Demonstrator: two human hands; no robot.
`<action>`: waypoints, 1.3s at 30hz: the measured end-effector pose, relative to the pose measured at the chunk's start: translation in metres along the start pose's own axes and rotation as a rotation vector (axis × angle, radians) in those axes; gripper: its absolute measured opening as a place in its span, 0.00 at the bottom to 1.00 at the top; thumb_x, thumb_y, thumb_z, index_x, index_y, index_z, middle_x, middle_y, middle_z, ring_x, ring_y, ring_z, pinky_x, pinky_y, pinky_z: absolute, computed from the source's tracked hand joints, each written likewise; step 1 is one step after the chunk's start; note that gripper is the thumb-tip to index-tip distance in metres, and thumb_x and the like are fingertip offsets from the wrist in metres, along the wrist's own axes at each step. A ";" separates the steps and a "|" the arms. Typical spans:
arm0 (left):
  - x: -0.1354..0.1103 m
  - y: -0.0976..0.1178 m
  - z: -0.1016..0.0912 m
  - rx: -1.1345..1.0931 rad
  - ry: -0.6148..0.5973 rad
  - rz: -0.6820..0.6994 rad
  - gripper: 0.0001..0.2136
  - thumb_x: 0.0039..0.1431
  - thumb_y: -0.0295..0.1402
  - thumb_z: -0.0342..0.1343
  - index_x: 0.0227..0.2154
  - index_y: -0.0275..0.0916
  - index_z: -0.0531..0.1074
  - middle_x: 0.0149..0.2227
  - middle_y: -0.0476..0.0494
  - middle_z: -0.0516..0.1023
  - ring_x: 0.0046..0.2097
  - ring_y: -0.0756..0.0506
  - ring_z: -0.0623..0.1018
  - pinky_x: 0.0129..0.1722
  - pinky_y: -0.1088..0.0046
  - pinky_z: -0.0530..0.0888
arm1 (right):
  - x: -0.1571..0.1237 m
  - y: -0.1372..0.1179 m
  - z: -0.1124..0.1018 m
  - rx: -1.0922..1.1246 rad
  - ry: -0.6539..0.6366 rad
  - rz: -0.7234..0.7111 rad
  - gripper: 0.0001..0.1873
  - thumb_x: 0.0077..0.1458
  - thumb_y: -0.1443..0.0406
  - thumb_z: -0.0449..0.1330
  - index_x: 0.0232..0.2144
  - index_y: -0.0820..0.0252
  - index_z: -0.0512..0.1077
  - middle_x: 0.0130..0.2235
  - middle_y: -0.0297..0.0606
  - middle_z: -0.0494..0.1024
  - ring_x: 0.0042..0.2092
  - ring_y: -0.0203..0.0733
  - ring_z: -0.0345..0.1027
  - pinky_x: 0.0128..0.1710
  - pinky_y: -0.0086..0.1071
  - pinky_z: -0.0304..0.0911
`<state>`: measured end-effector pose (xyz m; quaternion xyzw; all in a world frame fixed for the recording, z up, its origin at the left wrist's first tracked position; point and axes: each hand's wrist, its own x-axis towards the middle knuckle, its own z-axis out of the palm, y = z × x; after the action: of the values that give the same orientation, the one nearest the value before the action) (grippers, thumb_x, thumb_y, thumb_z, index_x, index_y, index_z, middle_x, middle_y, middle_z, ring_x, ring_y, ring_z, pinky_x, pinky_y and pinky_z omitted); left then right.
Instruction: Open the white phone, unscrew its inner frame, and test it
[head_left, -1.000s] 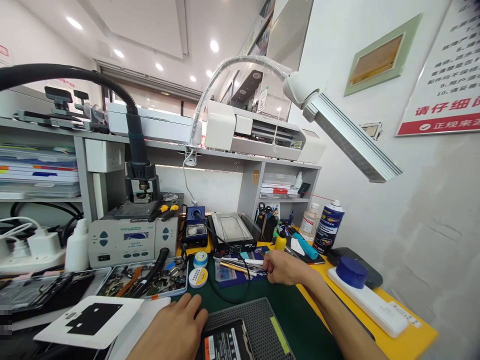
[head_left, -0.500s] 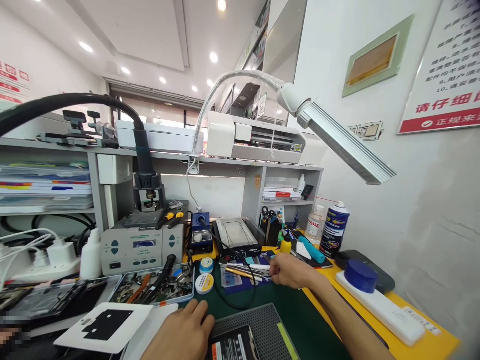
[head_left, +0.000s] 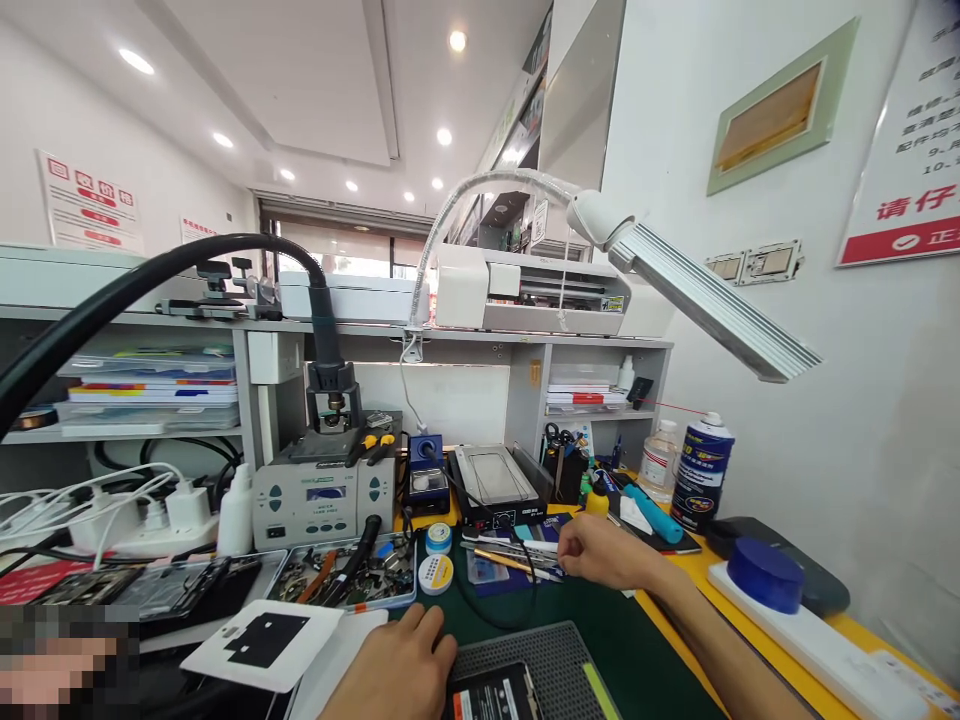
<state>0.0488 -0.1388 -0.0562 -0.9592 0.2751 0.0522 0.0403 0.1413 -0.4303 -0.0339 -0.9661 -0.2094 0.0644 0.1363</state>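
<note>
My left hand (head_left: pixel 409 655) rests palm down at the left edge of a grey perforated mat (head_left: pixel 544 650), fingers loosely bent and a little apart, with no object seen in it. Beside it on the mat lies an open phone with a black battery (head_left: pixel 495 695), cut off by the lower edge of the view. My right hand (head_left: pixel 606 552) is over the right end of several slim tools (head_left: pixel 517 560), among them a gold-coloured one. Its fingers are pinched together; whatever is between them is hidden.
A parts tray (head_left: pixel 352 575) and two small round tins (head_left: pixel 436 572) stand left of the tools. Behind are a grey rework station (head_left: pixel 324 505) and a flat heating plate (head_left: pixel 499 485). A spray can (head_left: pixel 703 475) and power strip (head_left: pixel 795 620) flank my right arm. A lamp (head_left: pixel 712 290) hangs above.
The view has turned left, so everything sits further right in the picture. My right hand stays at the tools with its fingers pinched, and my left hand stays by the mat.
</note>
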 end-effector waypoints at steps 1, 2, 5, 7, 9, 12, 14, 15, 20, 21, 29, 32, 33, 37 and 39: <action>-0.003 0.002 -0.004 0.002 0.001 0.000 0.15 0.61 0.24 0.45 0.43 0.36 0.75 0.48 0.30 0.76 0.48 0.32 0.76 0.41 0.55 0.76 | 0.001 -0.002 0.002 0.005 0.002 -0.002 0.12 0.63 0.59 0.61 0.33 0.63 0.75 0.33 0.34 0.78 0.34 0.38 0.72 0.36 0.34 0.69; -0.005 0.004 -0.007 0.003 -0.011 0.000 0.15 0.61 0.24 0.45 0.43 0.36 0.75 0.48 0.31 0.76 0.48 0.32 0.76 0.41 0.55 0.76 | 0.001 -0.005 0.004 0.009 0.000 -0.006 0.12 0.63 0.59 0.62 0.33 0.63 0.75 0.33 0.34 0.78 0.34 0.38 0.72 0.35 0.33 0.68; -0.010 0.008 -0.015 0.013 0.008 -0.011 0.14 0.61 0.24 0.46 0.43 0.37 0.76 0.48 0.33 0.77 0.47 0.33 0.77 0.41 0.56 0.76 | 0.002 -0.010 0.009 0.008 0.009 -0.002 0.08 0.59 0.63 0.63 0.32 0.63 0.75 0.32 0.35 0.77 0.33 0.38 0.70 0.32 0.30 0.63; -0.011 0.008 -0.015 0.025 0.048 -0.016 0.14 0.62 0.25 0.45 0.42 0.37 0.76 0.47 0.34 0.77 0.47 0.34 0.77 0.41 0.56 0.76 | 0.003 -0.011 0.011 -0.012 0.057 0.017 0.06 0.57 0.64 0.63 0.34 0.62 0.74 0.32 0.37 0.77 0.33 0.39 0.70 0.30 0.30 0.60; -0.011 0.006 -0.010 0.029 0.068 -0.001 0.14 0.62 0.25 0.45 0.42 0.37 0.76 0.46 0.34 0.77 0.46 0.34 0.77 0.40 0.57 0.77 | 0.006 -0.011 0.014 -0.031 0.099 0.026 0.08 0.55 0.64 0.63 0.38 0.61 0.74 0.34 0.38 0.78 0.34 0.41 0.70 0.29 0.30 0.57; -0.010 0.002 0.002 0.022 0.133 0.037 0.14 0.63 0.25 0.45 0.42 0.37 0.75 0.44 0.35 0.77 0.45 0.35 0.77 0.39 0.56 0.77 | 0.009 -0.011 0.018 -0.045 0.085 0.005 0.07 0.53 0.65 0.64 0.37 0.61 0.76 0.31 0.38 0.78 0.31 0.41 0.69 0.28 0.29 0.55; -0.011 0.000 0.008 0.014 0.177 0.057 0.14 0.63 0.25 0.44 0.41 0.37 0.75 0.43 0.35 0.77 0.44 0.35 0.77 0.40 0.56 0.76 | 0.010 -0.012 0.017 -0.046 0.053 -0.011 0.04 0.53 0.67 0.63 0.32 0.61 0.77 0.30 0.38 0.78 0.30 0.40 0.69 0.29 0.29 0.56; -0.012 -0.001 0.008 0.015 0.177 0.059 0.14 0.64 0.26 0.44 0.40 0.37 0.75 0.42 0.36 0.76 0.43 0.36 0.77 0.39 0.57 0.76 | 0.010 -0.012 0.015 -0.042 0.037 -0.018 0.04 0.53 0.67 0.63 0.32 0.62 0.78 0.30 0.38 0.78 0.30 0.40 0.69 0.29 0.29 0.57; -0.007 -0.015 -0.004 0.099 0.248 0.081 0.12 0.67 0.30 0.44 0.39 0.36 0.74 0.39 0.38 0.74 0.41 0.39 0.75 0.37 0.64 0.72 | 0.016 -0.019 -0.009 -0.011 0.020 -0.017 0.07 0.54 0.67 0.60 0.32 0.61 0.79 0.31 0.37 0.79 0.33 0.41 0.71 0.32 0.30 0.59; -0.006 -0.017 -0.004 0.087 0.242 0.070 0.12 0.67 0.30 0.44 0.38 0.37 0.74 0.39 0.39 0.73 0.40 0.40 0.74 0.37 0.65 0.72 | 0.017 -0.020 -0.011 -0.001 0.016 -0.014 0.07 0.54 0.66 0.60 0.31 0.61 0.78 0.30 0.37 0.79 0.32 0.41 0.71 0.31 0.30 0.59; -0.007 -0.018 0.019 0.002 0.241 0.068 0.17 0.70 0.31 0.40 0.41 0.39 0.76 0.39 0.39 0.75 0.40 0.39 0.76 0.36 0.63 0.72 | 0.012 -0.014 0.014 0.081 0.019 -0.019 0.07 0.52 0.64 0.62 0.30 0.62 0.78 0.30 0.36 0.81 0.31 0.40 0.72 0.29 0.28 0.60; -0.007 -0.017 0.019 0.057 0.219 0.066 0.17 0.69 0.29 0.40 0.39 0.38 0.76 0.38 0.38 0.74 0.42 0.37 0.75 0.36 0.61 0.72 | 0.010 -0.010 0.012 0.083 0.061 -0.016 0.09 0.55 0.64 0.59 0.29 0.62 0.78 0.29 0.37 0.80 0.30 0.40 0.71 0.29 0.30 0.60; -0.007 -0.016 0.018 0.064 0.214 0.067 0.17 0.69 0.29 0.40 0.39 0.38 0.76 0.38 0.38 0.74 0.42 0.37 0.75 0.36 0.61 0.73 | 0.009 -0.011 0.010 0.091 0.065 -0.019 0.10 0.56 0.64 0.59 0.29 0.62 0.78 0.29 0.37 0.80 0.30 0.40 0.71 0.29 0.30 0.60; -0.006 -0.015 0.017 0.063 0.202 0.066 0.17 0.69 0.29 0.40 0.40 0.38 0.76 0.38 0.38 0.74 0.42 0.36 0.75 0.36 0.60 0.73 | 0.005 -0.016 0.007 0.145 0.022 -0.051 0.10 0.56 0.60 0.61 0.34 0.61 0.79 0.32 0.37 0.82 0.32 0.40 0.73 0.29 0.29 0.62; -0.006 -0.014 0.016 0.051 0.193 0.064 0.16 0.69 0.28 0.40 0.40 0.38 0.76 0.38 0.38 0.74 0.43 0.37 0.75 0.37 0.60 0.73 | 0.003 -0.021 0.008 0.165 -0.002 -0.070 0.11 0.54 0.59 0.64 0.36 0.61 0.79 0.34 0.36 0.82 0.34 0.41 0.74 0.30 0.28 0.63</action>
<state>0.0504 -0.1222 -0.0707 -0.9491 0.3094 -0.0461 0.0364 0.1349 -0.4086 -0.0358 -0.9436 -0.2373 0.0775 0.2177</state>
